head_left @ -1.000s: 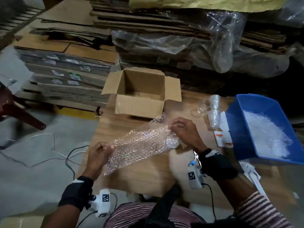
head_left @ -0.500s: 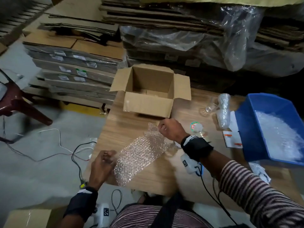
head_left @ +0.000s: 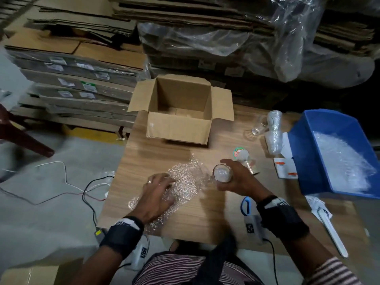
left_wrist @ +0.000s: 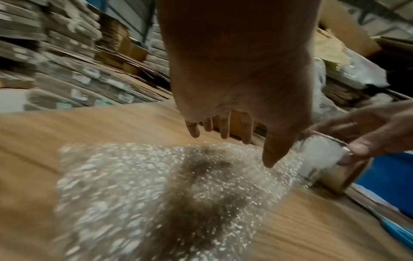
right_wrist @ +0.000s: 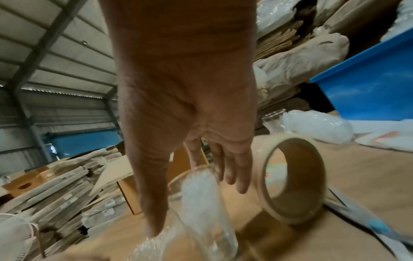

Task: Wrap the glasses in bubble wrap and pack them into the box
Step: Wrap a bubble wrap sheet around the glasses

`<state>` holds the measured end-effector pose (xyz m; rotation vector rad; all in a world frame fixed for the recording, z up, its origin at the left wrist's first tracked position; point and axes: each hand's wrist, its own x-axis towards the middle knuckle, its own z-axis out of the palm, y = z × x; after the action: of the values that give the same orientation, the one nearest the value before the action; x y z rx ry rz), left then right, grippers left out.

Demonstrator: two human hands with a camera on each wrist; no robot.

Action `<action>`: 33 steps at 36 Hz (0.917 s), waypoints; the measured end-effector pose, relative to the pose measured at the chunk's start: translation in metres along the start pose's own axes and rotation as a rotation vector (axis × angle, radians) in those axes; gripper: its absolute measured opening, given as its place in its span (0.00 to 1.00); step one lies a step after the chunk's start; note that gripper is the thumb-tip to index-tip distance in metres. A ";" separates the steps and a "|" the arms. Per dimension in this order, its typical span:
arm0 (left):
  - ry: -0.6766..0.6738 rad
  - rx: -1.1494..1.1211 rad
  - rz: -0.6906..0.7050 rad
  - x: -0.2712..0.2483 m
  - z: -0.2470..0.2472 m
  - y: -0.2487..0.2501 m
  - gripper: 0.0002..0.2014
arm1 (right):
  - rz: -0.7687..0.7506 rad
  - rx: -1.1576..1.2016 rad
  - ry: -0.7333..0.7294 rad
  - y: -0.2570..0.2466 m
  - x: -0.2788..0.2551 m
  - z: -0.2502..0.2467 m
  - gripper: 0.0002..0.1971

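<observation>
Left hand (head_left: 158,194): ours, flat, fingers spread on bubble wrap (head_left: 185,179).
Right hand (head_left: 236,177): we grip glass (head_left: 222,173), at wrap's 3 o'clock edge.
Box (head_left: 178,128): open, 12 o'clock on tabletop (head_left: 205,219).

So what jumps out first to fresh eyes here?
The right hand holding a glass stuffed with bubble wrap, beside the bubble wrap sheet that the left hand spreads over. Behind them stands the open cardboard box, and a blue bin sits right.
</observation>
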<state>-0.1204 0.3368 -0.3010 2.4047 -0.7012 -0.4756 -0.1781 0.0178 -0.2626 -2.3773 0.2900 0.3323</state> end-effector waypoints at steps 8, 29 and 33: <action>-0.212 0.209 0.221 0.035 0.025 0.015 0.36 | -0.016 0.243 0.245 0.011 -0.015 0.034 0.31; -0.274 0.407 0.164 0.035 0.039 0.018 0.46 | 0.230 0.362 0.343 -0.045 0.018 0.063 0.21; -0.261 0.373 0.136 0.033 0.037 0.016 0.45 | 0.266 0.230 0.364 -0.042 0.028 0.073 0.28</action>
<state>-0.1176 0.2908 -0.3251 2.6387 -1.1481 -0.6581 -0.1503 0.0947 -0.2975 -2.1612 0.7750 -0.0182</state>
